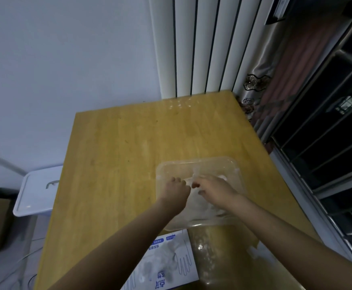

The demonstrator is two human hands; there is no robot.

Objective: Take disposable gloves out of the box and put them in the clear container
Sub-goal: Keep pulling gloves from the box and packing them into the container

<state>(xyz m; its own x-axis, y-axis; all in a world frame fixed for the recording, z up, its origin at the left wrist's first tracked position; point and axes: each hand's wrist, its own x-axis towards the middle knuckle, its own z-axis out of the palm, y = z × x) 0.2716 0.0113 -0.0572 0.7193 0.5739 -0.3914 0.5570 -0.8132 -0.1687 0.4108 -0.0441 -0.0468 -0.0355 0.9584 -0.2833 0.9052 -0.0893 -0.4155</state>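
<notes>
On the wooden table (118, 143) stands the clear container (192, 162), and both hands are over its open top. The left hand (176, 190) has its fingers curled and pinches one end of a thin, transparent disposable glove (188, 181). The right hand (212, 190) is also curled and pinches the other end, so the glove lies between the two hands, just above the inside of the container. Under the hands, inside the container, lies a crumpled heap of more clear gloves (204, 206); how many, I cannot tell. The glove box (171, 260), white with blue print and drawings of gloves, lies on the table just in front of the container, partly under the left forearm. Beside the table, at the left, stands a white bin (37, 191) with its lid on.
</notes>
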